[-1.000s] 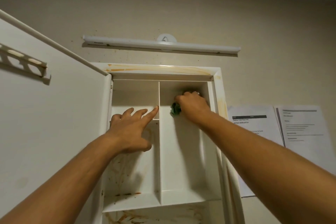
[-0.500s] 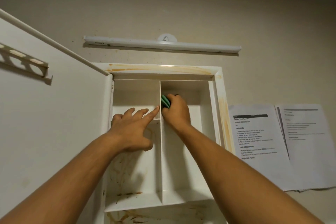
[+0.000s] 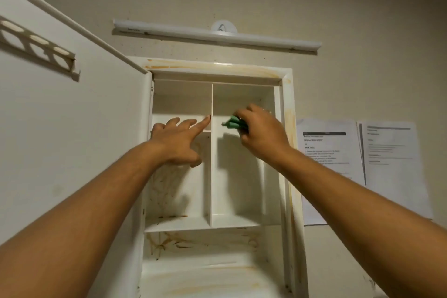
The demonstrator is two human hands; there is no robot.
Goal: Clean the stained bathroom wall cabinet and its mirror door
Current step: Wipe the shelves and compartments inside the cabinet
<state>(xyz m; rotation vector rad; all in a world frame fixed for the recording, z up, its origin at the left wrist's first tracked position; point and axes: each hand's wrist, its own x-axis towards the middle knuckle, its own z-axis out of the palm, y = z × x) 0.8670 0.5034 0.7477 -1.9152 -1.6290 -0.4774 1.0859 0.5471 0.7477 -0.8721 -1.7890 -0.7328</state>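
A white wall cabinet (image 3: 287, 152) hangs open in front of me, its frame streaked with orange-brown stains. Its door (image 3: 72, 140) swings out to the left, showing its white back. My right hand (image 3: 262, 132) grips a folded green cloth (image 3: 233, 124) inside the right compartment, near the upper part. My left hand (image 3: 176, 141) rests with fingers spread on the left compartment's shelf, its index fingertip touching the vertical divider (image 3: 211, 176). Brown smears mark the left compartment's back wall and the section below the lower shelf (image 3: 176, 224).
A white tube light (image 3: 217, 35) is fixed to the beige wall above the cabinet. Two printed paper sheets (image 3: 331, 164) hang on the wall to the right. A slotted white rack (image 3: 36, 43) sits on the door's inner face.
My right hand with the green cloth swept from the compartment's right part to the divider, then back toward the middle. My left hand has stayed in place.
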